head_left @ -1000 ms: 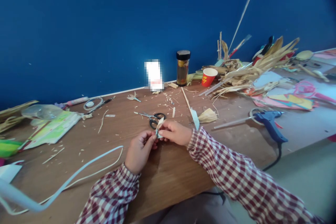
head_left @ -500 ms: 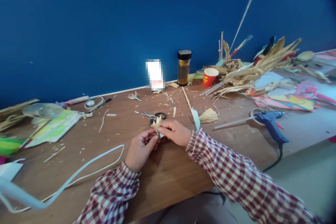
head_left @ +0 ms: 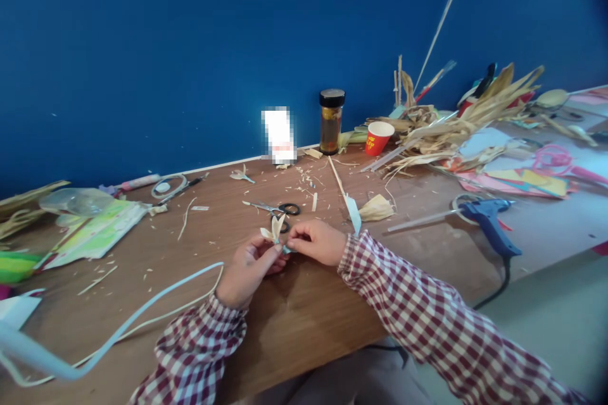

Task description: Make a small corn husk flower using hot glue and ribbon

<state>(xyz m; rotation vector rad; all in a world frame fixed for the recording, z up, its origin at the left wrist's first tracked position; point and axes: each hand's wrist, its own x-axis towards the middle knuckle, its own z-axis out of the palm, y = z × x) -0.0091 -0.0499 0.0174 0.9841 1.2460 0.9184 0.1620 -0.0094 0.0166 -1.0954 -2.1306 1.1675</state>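
Observation:
My left hand (head_left: 251,266) pinches a small corn-husk flower (head_left: 275,228) with pale spread petals and a light-blue wrapped base. Close against that base, my right hand (head_left: 317,242) has thumb and fingers pressed together on a light-blue paper strip (head_left: 287,250), mostly covered by the fingers. Just beyond the hands lie scissors (head_left: 273,207) with black handles, partly hidden behind the petals. A similar husk flower (head_left: 242,173) rests farther back on the wooden table (head_left: 304,323). Right of the scissors, a thin stick (head_left: 338,174) ends in a light-blue paper piece (head_left: 353,214).
A lidded jar (head_left: 331,121) and a red paper cup (head_left: 379,138) stand near the blue wall. Dried husks (head_left: 427,133) pile up at right, behind a blue glue gun (head_left: 491,221). A white cord (head_left: 142,316) crosses the left front. Husk scraps litter the table.
The flower has tilted and moved slightly left in my left hand, its petals showing more widely. My right fingers have come off the petals and down to the base.

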